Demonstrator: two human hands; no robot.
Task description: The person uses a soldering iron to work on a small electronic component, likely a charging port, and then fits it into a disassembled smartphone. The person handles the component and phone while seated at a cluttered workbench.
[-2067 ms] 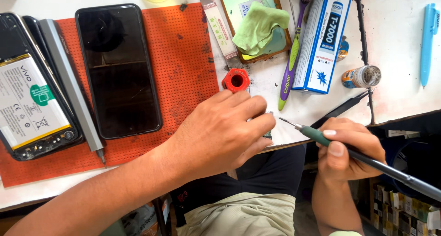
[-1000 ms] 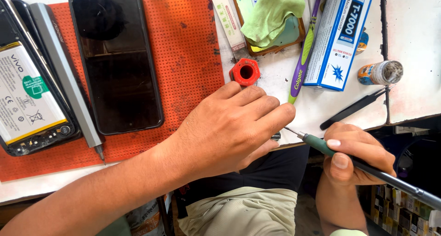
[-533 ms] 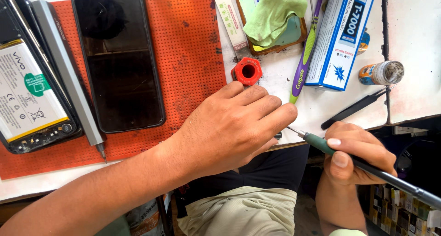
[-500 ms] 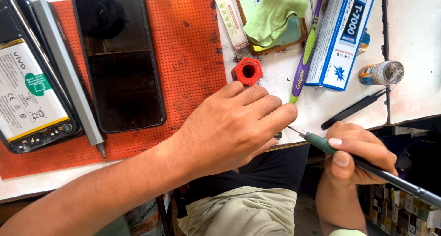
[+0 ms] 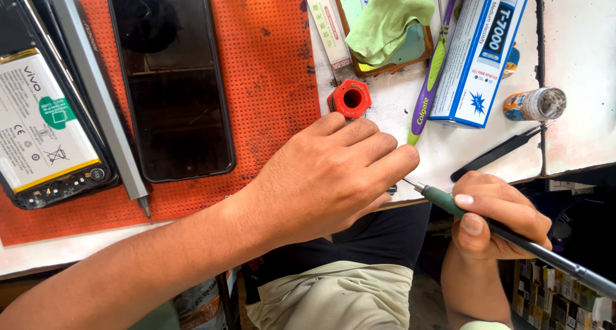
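The left hand [image 5: 327, 176] lies knuckles-up at the front edge of the table [image 5: 577, 79], its fingers curled down and closed over something small that stays hidden beneath them; what it pinches cannot be told from this view. The right hand [image 5: 494, 217] hangs just off the table edge, its grip closed around a green-handled screwdriver [image 5: 449, 203], thumb on top of the handle. The screwdriver's thin metal tip points left and reaches in under the left hand's fingertips.

Just beyond the left knuckles stands a small red hexagonal holder [image 5: 350, 99] with a round hole in its top. To its left lies an orange perforated mat [image 5: 269, 67] carrying a dark phone [image 5: 170, 79] lying screen-up, a grey pen-shaped tool [image 5: 99, 95] beside it, and an opened phone body [image 5: 45, 124] showing its white battery. Farther back rest a green cloth [image 5: 385, 22], a purple-and-green toothbrush [image 5: 430, 79], a blue-and-white glue box [image 5: 481, 54] and black tweezers [image 5: 500, 151].
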